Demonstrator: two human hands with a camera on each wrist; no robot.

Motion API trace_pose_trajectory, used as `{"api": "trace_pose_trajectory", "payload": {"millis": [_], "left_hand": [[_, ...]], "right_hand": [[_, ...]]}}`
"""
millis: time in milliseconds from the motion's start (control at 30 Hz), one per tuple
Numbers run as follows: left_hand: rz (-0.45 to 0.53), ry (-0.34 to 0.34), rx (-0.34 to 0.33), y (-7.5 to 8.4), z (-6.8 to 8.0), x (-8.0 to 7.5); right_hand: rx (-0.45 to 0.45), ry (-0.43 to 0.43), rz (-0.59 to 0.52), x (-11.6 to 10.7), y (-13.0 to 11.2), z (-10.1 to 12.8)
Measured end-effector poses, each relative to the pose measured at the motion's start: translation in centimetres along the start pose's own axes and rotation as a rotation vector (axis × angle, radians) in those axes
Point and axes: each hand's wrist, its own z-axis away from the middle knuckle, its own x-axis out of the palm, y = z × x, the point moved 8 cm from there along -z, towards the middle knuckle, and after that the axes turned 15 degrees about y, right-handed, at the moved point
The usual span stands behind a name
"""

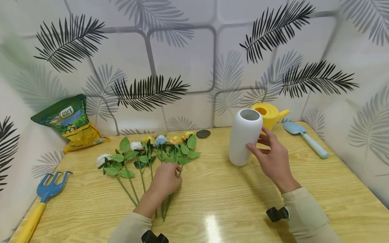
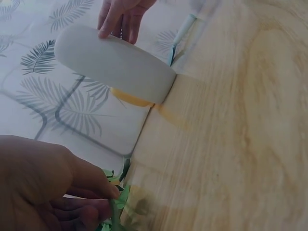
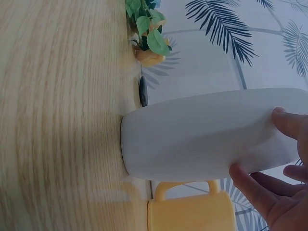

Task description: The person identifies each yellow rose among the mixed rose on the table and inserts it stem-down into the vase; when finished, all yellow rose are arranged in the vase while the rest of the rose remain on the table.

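I am steadying the vase (image 1: 244, 136) with my right hand (image 1: 274, 159), fingers curled lightly against its upper side, thumb to the front, while it is standing upright on the table (image 1: 231, 202). My left hand (image 1: 165, 180) is closing on 1 stem (image 1: 166, 205) among the flowers (image 1: 152, 152) lying flat just ahead of it, fingertips pinching the green stalk; the left wrist view is showing thumb and fingers together around it.

The vase is looking matte, smooth and stiff, probably ceramic, so I am judging it fairly heavy, breakable and a little slippery; holding it around the upper body, as my right hand is doing, seems the safest grip. The flowers are looking artificial, light and bendy, with soft leaves; the bare lower stem nearest my left hand is the sensible place to take them, clear of the blooms.

Just beyond my right hand a yellow can (image 1: 269, 114) is standing behind the vase, and a blue trowel (image 1: 305, 137) is lying farther right. Far left of my left hand a rake (image 1: 42, 199) is resting, and a bag (image 1: 70, 122) is leaning on the wall, its white label characters too small to read.
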Motion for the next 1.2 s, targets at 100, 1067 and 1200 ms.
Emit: {"api": "trace_pose_trajectory", "payload": {"millis": [100,1067,1200], "left_hand": [[0.016,-0.009,-0.026,0.0,-0.1,0.0],[0.627,-0.048,-0.014,13.5,-7.9,-3.8],[0.735,-0.029,0.002,16.0,-9.9,-3.2]], "right_hand": [[0.005,-0.002,0.004,-0.2,0.1,0.0],[0.026,-0.057,-0.007,0.2,0.7,-0.3],[0.033,-0.057,-0.007,0.1,0.7,-0.2]]}}
